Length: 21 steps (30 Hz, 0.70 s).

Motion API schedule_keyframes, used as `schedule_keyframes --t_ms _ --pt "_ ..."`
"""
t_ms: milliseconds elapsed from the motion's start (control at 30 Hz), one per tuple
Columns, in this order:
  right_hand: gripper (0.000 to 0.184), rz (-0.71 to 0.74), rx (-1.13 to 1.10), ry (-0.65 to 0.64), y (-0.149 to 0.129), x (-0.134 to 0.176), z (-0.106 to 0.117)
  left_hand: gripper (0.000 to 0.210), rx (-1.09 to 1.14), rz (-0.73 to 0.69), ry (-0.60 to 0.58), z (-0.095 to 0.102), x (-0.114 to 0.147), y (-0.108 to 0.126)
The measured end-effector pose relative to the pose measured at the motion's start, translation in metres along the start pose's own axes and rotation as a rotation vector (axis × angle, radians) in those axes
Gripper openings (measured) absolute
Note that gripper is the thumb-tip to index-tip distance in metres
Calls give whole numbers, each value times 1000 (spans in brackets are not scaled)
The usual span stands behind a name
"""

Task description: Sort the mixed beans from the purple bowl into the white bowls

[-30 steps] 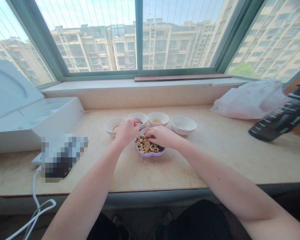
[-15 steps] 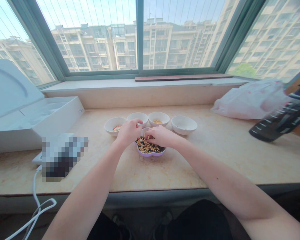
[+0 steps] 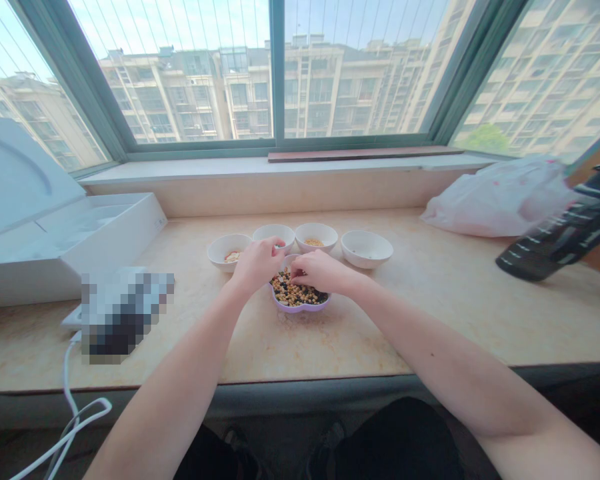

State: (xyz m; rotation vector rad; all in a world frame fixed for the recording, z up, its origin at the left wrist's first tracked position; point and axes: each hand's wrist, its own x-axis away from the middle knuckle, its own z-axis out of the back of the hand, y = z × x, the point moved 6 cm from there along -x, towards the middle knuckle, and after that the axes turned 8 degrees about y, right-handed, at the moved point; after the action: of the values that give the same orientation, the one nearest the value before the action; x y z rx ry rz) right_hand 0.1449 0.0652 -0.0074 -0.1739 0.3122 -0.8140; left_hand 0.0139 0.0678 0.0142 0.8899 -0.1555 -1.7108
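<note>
A purple-rimmed, petal-shaped dish (image 3: 303, 308) holds a mix of yellow beans, black beans and a few reddish and pale pieces. My right hand (image 3: 320, 270) reaches into it from the right, fingertips bent together among the beans; what they pinch is too small to name. Over the dish's left edge, my left hand (image 3: 260, 262) is closed with thumb and fingers together, in front of a white bowl (image 3: 265, 233) with something red and green in it. Whatever the left fingers hold is hidden. Another white bowl (image 3: 220, 252), with pale and reddish pieces, stands left of that hand.
Behind the dish are a white bowl of yellow beans (image 3: 325, 237) and a white bowl with a few specks (image 3: 367, 252). An open white box (image 3: 115, 233) and a blurred-out object (image 3: 125, 320) with a cable lie left. A plastic bag (image 3: 495, 200) and dark bottle (image 3: 545, 243) are right.
My right fingertips have shifted slightly and curled closer together in the beans. My left hand stays nearly where it was. The whole view has moved a little.
</note>
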Motion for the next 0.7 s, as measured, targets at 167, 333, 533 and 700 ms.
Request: schedule_keyframes --t_ms 167,333,533,700 --pt "16 -50 -53 63 4 1 6 18 29 12 29 3 1 0" --pt "32 -167 -221 192 16 6 23 20 34 25 12 5 2 -2" --pt "55 -197 -597 203 28 10 27 21 12 29 -5 4 2 -3" --pt "56 -243 -911 140 26 11 21 23 8 25 -23 4 4 -1"
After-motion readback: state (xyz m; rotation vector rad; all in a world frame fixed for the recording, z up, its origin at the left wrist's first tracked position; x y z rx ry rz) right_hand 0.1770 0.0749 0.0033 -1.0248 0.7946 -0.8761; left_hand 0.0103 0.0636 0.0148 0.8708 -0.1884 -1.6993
